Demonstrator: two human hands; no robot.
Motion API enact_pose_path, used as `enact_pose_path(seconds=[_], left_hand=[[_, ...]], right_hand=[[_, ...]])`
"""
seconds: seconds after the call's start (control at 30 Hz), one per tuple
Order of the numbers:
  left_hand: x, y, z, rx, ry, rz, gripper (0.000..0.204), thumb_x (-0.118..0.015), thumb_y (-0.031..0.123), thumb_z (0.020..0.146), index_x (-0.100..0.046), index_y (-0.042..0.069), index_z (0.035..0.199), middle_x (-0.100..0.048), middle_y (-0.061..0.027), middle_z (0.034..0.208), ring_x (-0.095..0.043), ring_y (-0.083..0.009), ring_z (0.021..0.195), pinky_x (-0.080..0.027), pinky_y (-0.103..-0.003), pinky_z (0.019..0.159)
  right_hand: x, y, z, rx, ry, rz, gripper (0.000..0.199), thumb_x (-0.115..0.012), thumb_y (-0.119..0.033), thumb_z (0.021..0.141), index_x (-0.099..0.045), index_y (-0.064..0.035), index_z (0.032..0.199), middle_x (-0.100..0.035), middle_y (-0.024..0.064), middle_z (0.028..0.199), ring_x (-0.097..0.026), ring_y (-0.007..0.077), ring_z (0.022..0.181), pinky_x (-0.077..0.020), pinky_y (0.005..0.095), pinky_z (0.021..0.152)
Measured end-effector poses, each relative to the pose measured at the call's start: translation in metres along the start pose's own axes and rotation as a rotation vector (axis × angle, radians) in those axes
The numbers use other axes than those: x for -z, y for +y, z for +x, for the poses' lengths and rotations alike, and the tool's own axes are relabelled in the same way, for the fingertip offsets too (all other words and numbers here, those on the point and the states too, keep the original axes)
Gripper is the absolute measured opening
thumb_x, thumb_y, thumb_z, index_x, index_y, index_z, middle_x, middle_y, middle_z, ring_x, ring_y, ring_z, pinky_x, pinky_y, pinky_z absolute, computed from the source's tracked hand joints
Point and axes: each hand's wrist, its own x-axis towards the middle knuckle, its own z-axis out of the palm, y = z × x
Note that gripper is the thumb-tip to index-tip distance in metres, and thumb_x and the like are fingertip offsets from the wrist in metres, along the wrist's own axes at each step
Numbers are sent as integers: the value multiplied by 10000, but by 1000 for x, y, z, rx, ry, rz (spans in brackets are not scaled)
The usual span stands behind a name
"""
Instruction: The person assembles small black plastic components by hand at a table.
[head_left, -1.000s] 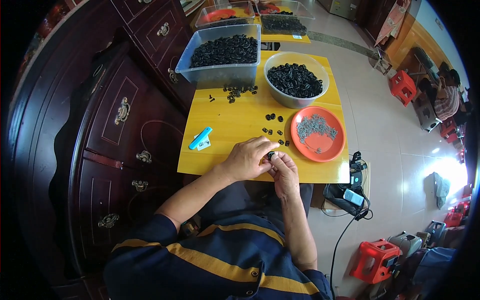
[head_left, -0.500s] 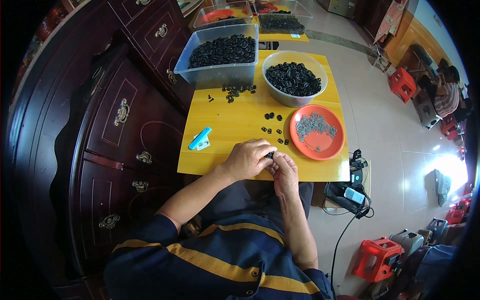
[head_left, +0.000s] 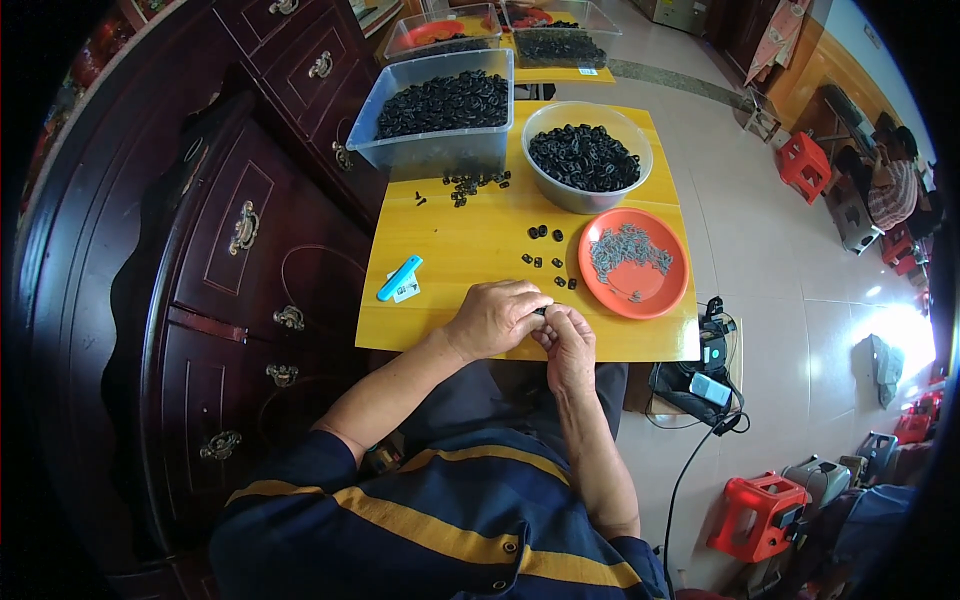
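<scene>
Over the near edge of the yellow table (head_left: 470,270) my two hands meet at the fingertips. My left hand (head_left: 497,318) is closed on a small black plastic part (head_left: 541,311), most of it hidden by fingers. My right hand (head_left: 568,340) pinches the same part from the other side. Just beyond the hands lie several loose black parts (head_left: 543,232) in short rows. To their right sits an orange-red plate (head_left: 650,300) holding small grey metal pins (head_left: 630,250). A light-blue handled tool (head_left: 400,278) rests on a white label at the left.
A clear tub (head_left: 430,140) and a round clear bowl (head_left: 590,198), both full of black parts, stand at the back. Some scattered black pieces (head_left: 468,187) lie before the tub. Dark wooden drawers (head_left: 230,240) border the left. Red stools (head_left: 760,515) and people are at right.
My fingers have shifted slightly around the small black part, which shows less now. The view has moved very little, and the things on the table stay put.
</scene>
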Motion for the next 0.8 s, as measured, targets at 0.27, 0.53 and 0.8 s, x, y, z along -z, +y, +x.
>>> enact_pose_path(seconds=[0.27, 0.53, 0.8], left_hand=[[1, 3, 1, 60, 19, -52, 234, -756, 99, 798, -693, 36, 1014, -699, -105, 932, -698, -276, 813, -562, -347, 693], [0, -2, 2, 27, 35, -66, 224, -761, 70, 781, -697, 33, 992, -704, -106, 905, -700, -273, 810, -562, -340, 695], [-2, 3, 1, 60, 65, -56, 174, -725, 108, 796, -688, 43, 953, -687, -97, 880, -684, -291, 802, -552, -366, 690]], right_hand=[[-1, 0, 1, 32, 19, -17, 93, -625, -128, 942, -665, -56, 900, -629, -14, 816, -566, 65, 732, -470, 225, 689], [-4, 0, 3, 36, 34, -37, 92, -617, -126, 943, -662, -51, 913, -627, -10, 817, -568, 69, 725, -470, 224, 689], [-5, 0, 3, 50, 35, -54, 106, -614, -130, 947, -659, -44, 905, -614, -8, 798, -540, 69, 693, -446, 226, 667]])
